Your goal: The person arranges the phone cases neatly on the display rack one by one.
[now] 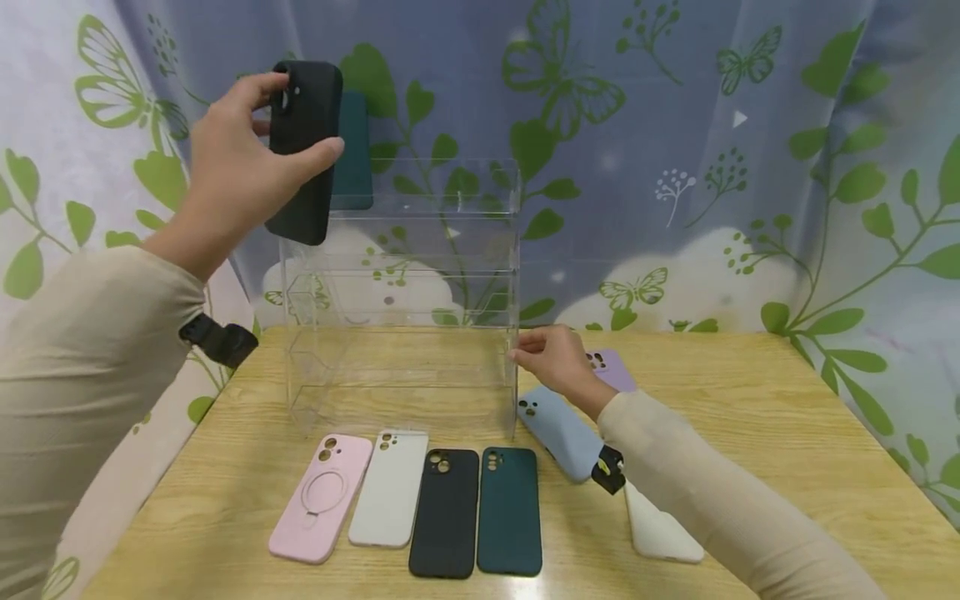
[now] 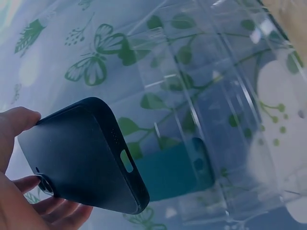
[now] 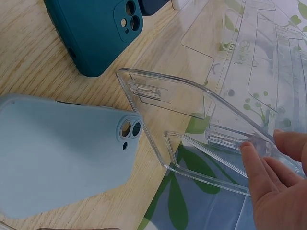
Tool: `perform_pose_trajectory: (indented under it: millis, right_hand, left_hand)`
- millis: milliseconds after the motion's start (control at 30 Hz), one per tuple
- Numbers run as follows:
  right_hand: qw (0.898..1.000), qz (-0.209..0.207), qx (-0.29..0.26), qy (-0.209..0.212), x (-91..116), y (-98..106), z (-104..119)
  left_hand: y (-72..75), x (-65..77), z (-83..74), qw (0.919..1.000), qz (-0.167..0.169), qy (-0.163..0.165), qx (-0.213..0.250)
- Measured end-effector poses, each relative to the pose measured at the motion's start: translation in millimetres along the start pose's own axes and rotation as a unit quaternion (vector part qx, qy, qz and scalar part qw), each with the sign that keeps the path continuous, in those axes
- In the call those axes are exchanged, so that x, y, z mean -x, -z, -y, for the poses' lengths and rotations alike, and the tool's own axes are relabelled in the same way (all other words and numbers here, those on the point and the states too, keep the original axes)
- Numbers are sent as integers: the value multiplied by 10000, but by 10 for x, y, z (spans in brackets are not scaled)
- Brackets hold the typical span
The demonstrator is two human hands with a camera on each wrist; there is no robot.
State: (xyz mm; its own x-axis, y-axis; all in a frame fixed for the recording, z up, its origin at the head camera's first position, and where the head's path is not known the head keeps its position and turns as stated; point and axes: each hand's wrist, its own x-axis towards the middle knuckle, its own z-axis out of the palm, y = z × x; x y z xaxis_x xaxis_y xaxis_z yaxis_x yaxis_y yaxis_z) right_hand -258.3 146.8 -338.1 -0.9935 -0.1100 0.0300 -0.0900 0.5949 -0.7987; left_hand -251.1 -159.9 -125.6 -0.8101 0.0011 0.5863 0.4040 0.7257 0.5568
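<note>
My left hand holds a black phone case by its long edges, raised at the upper left of a clear acrylic tiered rack. In the left wrist view, the port cutout on the end of that case faces the rack. Partly behind it, a teal phone case leans on the rack's top tier, at its left end. My right hand pinches the edge of the rack's right side panel between thumb and fingers; the right wrist view shows the clear panel there.
In front of the rack lie a pink case, a white case, another black case and another teal case. By my right forearm are a light blue case, a purple case and an off-white case.
</note>
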Motion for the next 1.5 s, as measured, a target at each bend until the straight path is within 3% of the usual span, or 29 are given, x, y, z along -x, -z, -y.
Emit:
perform_pose_trajectory:
  millis: [367, 533, 700, 933, 1200, 1500]
  right_hand:
    - [10000, -19, 27, -29, -10, 12, 0]
    - [10000, 13, 29, -33, -1, 7, -3]
    - [10000, 12, -6, -48, 2, -4, -11]
    - [9999, 30, 11, -103, 12, -25, -22]
    - [10000, 58, 24, -23, 19, -38, -11]
    - [10000, 21, -32, -35, 20, -39, -4]
  left_hand:
    - [-274, -393, -338, 9986, -510, 103, 72]
    - [-472, -492, -442, 9974, -726, 29, -38]
    - [-707, -551, -487, 9962, -851, 196, 24]
    - [-947, -581, -410, 9926, -1149, 346, 198]
    - [-1109, -606, -225, 9833, -1574, 328, 853]
    - [-1369, -635, 50, 9700, -2172, -161, 1076]
